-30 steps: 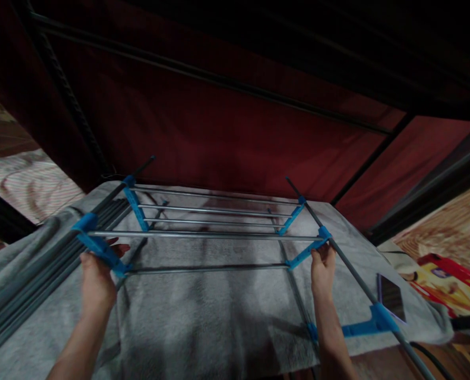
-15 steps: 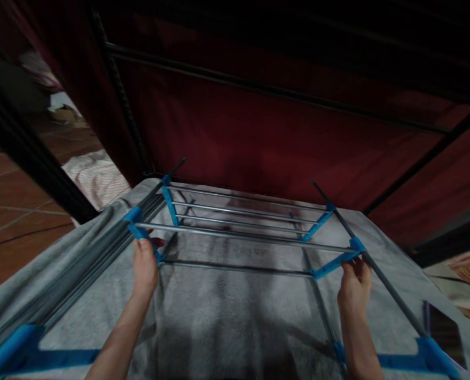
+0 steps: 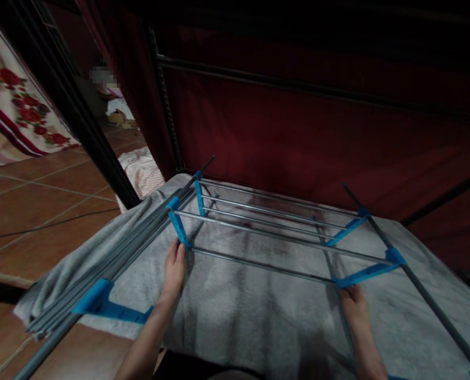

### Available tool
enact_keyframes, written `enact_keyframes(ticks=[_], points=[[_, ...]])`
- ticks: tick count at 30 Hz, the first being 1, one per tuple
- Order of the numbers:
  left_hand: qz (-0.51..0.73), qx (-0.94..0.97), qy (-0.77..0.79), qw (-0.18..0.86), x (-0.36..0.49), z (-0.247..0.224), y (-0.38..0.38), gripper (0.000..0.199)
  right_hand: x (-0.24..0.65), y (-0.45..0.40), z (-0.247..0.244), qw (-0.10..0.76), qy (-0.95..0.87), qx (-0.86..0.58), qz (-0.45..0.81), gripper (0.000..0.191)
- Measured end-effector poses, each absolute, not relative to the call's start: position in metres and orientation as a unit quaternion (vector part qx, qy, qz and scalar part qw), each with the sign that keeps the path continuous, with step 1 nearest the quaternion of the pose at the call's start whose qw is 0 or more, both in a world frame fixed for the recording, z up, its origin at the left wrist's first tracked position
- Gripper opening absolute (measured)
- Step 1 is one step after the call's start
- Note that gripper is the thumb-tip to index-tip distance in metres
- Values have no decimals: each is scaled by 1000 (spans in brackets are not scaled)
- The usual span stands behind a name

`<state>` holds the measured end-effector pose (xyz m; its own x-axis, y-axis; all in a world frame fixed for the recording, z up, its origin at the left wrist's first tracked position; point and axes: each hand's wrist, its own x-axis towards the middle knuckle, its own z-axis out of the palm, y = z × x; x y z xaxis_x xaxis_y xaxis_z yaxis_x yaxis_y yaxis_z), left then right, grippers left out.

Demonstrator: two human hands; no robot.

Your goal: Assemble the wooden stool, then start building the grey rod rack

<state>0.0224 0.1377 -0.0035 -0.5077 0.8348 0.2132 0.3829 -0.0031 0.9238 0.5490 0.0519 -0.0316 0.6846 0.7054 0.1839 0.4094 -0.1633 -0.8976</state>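
A rack frame of grey metal tubes [image 3: 254, 233] with blue plastic brackets lies on a grey blanket [image 3: 254, 311]. My left hand [image 3: 175, 265] has its fingers closed on the lower end of the left middle bracket [image 3: 178, 224], where a cross tube meets it. At the right, my right hand [image 3: 353, 301] grips the lower end of the matching bracket [image 3: 367, 273]; some of its fingers are hidden behind the joint. Nearer me on the left, another blue bracket [image 3: 114, 310] sits on the long side tube.
A bundle of loose grey tubes [image 3: 120, 256] lies along the blanket's left side. Dark red cloth [image 3: 278, 142] hangs behind a black metal frame. Tiled floor [image 3: 53, 206] and a floral cloth [image 3: 25, 105] show at the left.
Both hands have moved from the middle brackets' upper parts to their lower ends. The view has turned left, so the rack appears further right.
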Motion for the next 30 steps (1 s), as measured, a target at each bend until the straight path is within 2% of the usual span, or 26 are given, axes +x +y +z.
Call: enact_keyframes(ticks=[3, 7, 17, 25, 30], points=[[474, 508, 695, 185, 16, -18, 137, 38, 548, 47, -44, 483, -390, -765, 169, 31], [420, 536, 719, 139, 10, -26, 149, 30, 539, 47, -38, 468, -394, -779, 135, 39], [420, 539, 726, 78, 18, -21, 152, 31, 529, 47, -39, 393, -380, -834, 74, 47], [412, 529, 740, 62, 21, -21, 153, 31, 522, 48, -38, 364, -374, -851, 55, 47], [425, 528, 732, 62, 21, -21, 153, 30, 519, 48, -35, 378, -367, -847, 65, 47]])
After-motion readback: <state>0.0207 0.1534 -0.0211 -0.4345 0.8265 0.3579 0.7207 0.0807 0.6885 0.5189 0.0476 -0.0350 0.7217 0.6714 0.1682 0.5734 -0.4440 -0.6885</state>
